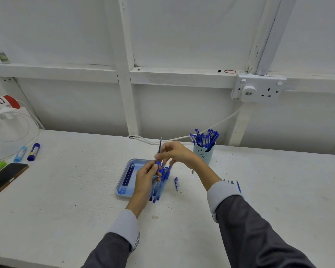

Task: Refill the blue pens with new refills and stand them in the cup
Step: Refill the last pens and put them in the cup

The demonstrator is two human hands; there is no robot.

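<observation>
White panelled wall (pixel 182 35) with painted battens (pixel 124 74), double socket (pixel 259 88), white cable (pixel 217 124) beneath, rough white worktop (pixel 66 190).

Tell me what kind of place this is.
Probably a plain work desk in an office or back room. A white table stands against a white panelled wall with a double socket. A power strip with cables is at the left. Glue sticks and a cup of blue pens sit on the table.
</observation>
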